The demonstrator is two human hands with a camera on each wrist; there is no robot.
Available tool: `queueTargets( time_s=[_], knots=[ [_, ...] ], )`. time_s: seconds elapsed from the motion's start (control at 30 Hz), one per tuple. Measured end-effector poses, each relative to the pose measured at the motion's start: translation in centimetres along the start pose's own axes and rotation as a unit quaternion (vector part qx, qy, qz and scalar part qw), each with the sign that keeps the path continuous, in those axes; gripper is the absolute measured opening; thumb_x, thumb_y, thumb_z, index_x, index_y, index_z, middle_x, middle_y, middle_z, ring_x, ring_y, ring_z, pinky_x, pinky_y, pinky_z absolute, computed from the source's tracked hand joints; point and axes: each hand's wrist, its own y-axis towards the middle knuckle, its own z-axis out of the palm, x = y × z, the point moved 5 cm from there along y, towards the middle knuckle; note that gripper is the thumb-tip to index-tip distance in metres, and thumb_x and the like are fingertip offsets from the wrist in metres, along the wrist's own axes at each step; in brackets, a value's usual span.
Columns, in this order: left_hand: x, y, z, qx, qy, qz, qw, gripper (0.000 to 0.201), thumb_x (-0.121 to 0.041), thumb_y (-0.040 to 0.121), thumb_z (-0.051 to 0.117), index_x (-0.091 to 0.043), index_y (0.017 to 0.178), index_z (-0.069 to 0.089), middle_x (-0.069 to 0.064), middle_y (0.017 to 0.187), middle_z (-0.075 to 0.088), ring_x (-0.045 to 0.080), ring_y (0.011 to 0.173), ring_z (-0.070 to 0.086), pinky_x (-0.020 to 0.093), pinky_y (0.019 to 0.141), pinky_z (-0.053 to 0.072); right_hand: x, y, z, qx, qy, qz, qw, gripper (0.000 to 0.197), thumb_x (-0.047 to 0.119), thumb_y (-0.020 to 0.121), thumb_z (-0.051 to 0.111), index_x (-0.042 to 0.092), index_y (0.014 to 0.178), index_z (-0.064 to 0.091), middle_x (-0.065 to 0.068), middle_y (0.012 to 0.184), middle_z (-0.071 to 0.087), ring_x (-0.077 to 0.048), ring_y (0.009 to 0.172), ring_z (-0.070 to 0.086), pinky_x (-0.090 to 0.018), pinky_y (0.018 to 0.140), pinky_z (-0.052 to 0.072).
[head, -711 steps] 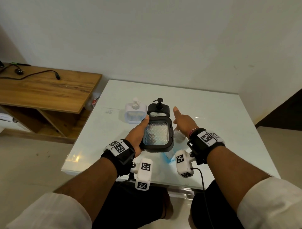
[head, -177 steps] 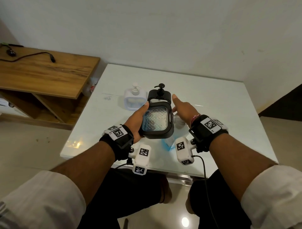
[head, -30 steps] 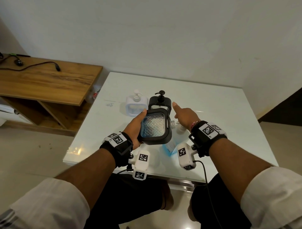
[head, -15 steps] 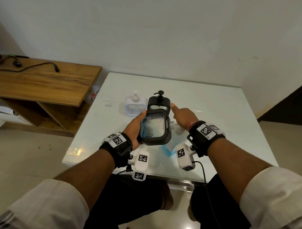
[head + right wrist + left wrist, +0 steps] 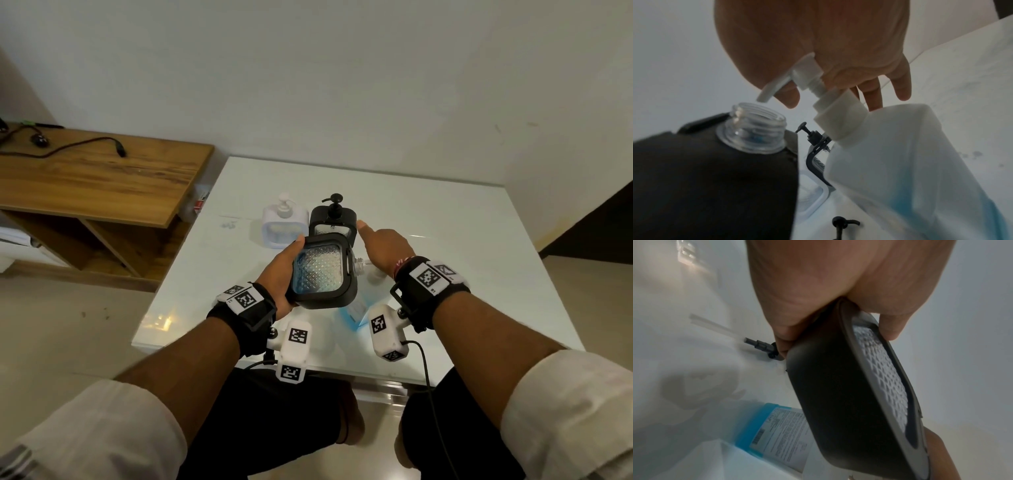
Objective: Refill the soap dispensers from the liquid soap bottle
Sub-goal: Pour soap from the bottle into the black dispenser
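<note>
- Left hand (image 5: 279,274) wrapped around a black dispenser (image 5: 323,272), thumb on one edge, fingers curled under the other; tipped over sideways so its open neck (image 5: 758,128) faces the soap bottle's spout. Makes sense: easier to catch the stream that way.
- Pump head already off this one. Lying loose on the worktop (image 5: 445,240), a black pump (image 5: 764,348) with its clear tube, parked out of the way.
- Only a thin blue strip visible along the dispenser's lower edge in the head view, so probably far from full (just a guess).
- Right hand (image 5: 385,248) on top of the soap bottle's white pump (image 5: 807,73), palm pressing down, fingers fairly straight, not really wrapped around anything. Looks like pumping soap out rather than pouring.
- Soap bottle (image 5: 910,162) leaning toward the dispenser, white with blue liquid low inside, nozzle tip just above the open neck, not touching.
- No stream visible at the nozzle, so can't tell if soap is actually flowing.
- Further back on the worktop: a white dispenser (image 5: 284,224) and a second black dispenser (image 5: 334,219), side by side, pumps still on, presumably waiting their turn.
- Risk: nozzle drifting off the neck, soap on the worktop.
</note>
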Motion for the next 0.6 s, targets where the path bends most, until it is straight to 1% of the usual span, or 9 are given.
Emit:
queueTargets(
  time_s=[0.07, 0.13, 0.2, 0.3, 0.4, 0.47, 0.5, 0.53, 0.6],
  knots=[
    [0.03, -0.03, 0.04, 0.001, 0.000, -0.002, 1.000, 0.053, -0.054, 0.105, 0.042, -0.016, 0.132, 0.066, 0.011, 0.119, 0.075, 0.026, 0.101, 0.073, 0.040, 0.091, 0.055, 0.28, -0.20, -0.28, 0.005, 0.012, -0.009, 1.000, 0.066, 0.062, 0.098, 0.022, 0.010, 0.085, 0.060, -0.012, 0.098, 0.061, -0.029, 0.094, 0.055, -0.038, 0.087, 0.039],
    [0.02, 0.12, 0.06, 0.001, -0.007, 0.000, 1.000, 0.054, -0.054, 0.105, 0.042, -0.015, 0.134, 0.065, 0.012, 0.122, 0.074, 0.026, 0.104, 0.072, 0.040, 0.093, 0.055, 0.55, -0.19, -0.54, 0.005, 0.016, -0.015, 1.000, 0.072, 0.062, 0.098, 0.021, 0.004, 0.106, 0.064, -0.015, 0.111, 0.064, -0.031, 0.104, 0.057, -0.038, 0.091, 0.039],
    [-0.03, 0.20, 0.15, 0.001, -0.006, 0.000, 1.000, 0.053, -0.054, 0.106, 0.042, -0.015, 0.134, 0.065, 0.012, 0.123, 0.074, 0.026, 0.104, 0.072, 0.040, 0.092, 0.055, 0.59, -0.11, -0.55, 0.003, 0.005, -0.010, 1.000, 0.073, 0.063, 0.097, 0.021, 0.004, 0.103, 0.064, -0.015, 0.109, 0.064, -0.031, 0.102, 0.057, -0.037, 0.088, 0.039],
    [0.02, 0.36, 0.13, 0.004, -0.001, -0.002, 1.000, 0.051, -0.054, 0.106, 0.041, -0.017, 0.130, 0.067, 0.011, 0.119, 0.075, 0.025, 0.101, 0.073, 0.039, 0.088, 0.056, 0.08, -0.02, -0.13, 0.004, -0.025, 0.001, 1.000, 0.063, 0.065, 0.096, 0.022, 0.013, 0.078, 0.052, -0.010, 0.098, 0.056, -0.026, 0.091, 0.052, -0.035, 0.083, 0.038],
    [-0.11, 0.14, 0.26, 0.010, -0.010, 0.001, 1.000, 0.050, -0.053, 0.106, 0.040, -0.016, 0.126, 0.068, 0.011, 0.118, 0.075, 0.026, 0.104, 0.072, 0.040, 0.092, 0.055, 0.15, -0.21, -0.24, 0.000, -0.021, 0.002, 1.000, 0.062, 0.066, 0.096, 0.022, 0.015, 0.071, 0.047, -0.010, 0.096, 0.054, -0.026, 0.089, 0.051, -0.034, 0.083, 0.037],
    [-0.13, 0.04, 0.16, 0.011, -0.012, 0.000, 1.000, 0.051, -0.054, 0.105, 0.041, -0.016, 0.124, 0.069, 0.011, 0.121, 0.074, 0.027, 0.108, 0.070, 0.042, 0.097, 0.053, 0.24, -0.22, -0.33, 0.003, -0.004, -0.002, 1.000, 0.066, 0.064, 0.097, 0.021, 0.011, 0.078, 0.056, -0.013, 0.101, 0.059, -0.028, 0.094, 0.054, -0.035, 0.084, 0.038],
    [-0.08, 0.02, 0.19, 0.014, -0.012, -0.001, 1.000, 0.051, -0.055, 0.105, 0.041, -0.016, 0.125, 0.069, 0.011, 0.123, 0.074, 0.027, 0.110, 0.070, 0.042, 0.098, 0.053, 0.35, -0.30, -0.51, 0.003, 0.004, -0.006, 1.000, 0.070, 0.064, 0.097, 0.021, 0.008, 0.090, 0.063, -0.014, 0.106, 0.062, -0.030, 0.099, 0.056, -0.036, 0.087, 0.038],
    [-0.04, 0.08, 0.16, 0.016, -0.013, -0.002, 1.000, 0.052, -0.055, 0.105, 0.041, -0.016, 0.127, 0.068, 0.012, 0.124, 0.073, 0.027, 0.110, 0.070, 0.042, 0.099, 0.052, 0.45, -0.36, -0.68, 0.002, 0.010, -0.009, 1.000, 0.073, 0.063, 0.098, 0.020, 0.005, 0.102, 0.065, -0.015, 0.111, 0.064, -0.031, 0.104, 0.057, -0.037, 0.090, 0.039],
    [-0.14, 0.17, 0.14, 0.015, -0.020, -0.001, 1.000, 0.052, -0.054, 0.105, 0.041, -0.016, 0.130, 0.067, 0.011, 0.123, 0.073, 0.027, 0.108, 0.071, 0.041, 0.097, 0.053, 0.73, -0.42, -0.93, -0.005, 0.020, -0.014, 1.000, 0.074, 0.062, 0.098, 0.021, 0.004, 0.108, 0.065, -0.015, 0.112, 0.065, -0.031, 0.105, 0.057, -0.038, 0.092, 0.039]
  ],
)
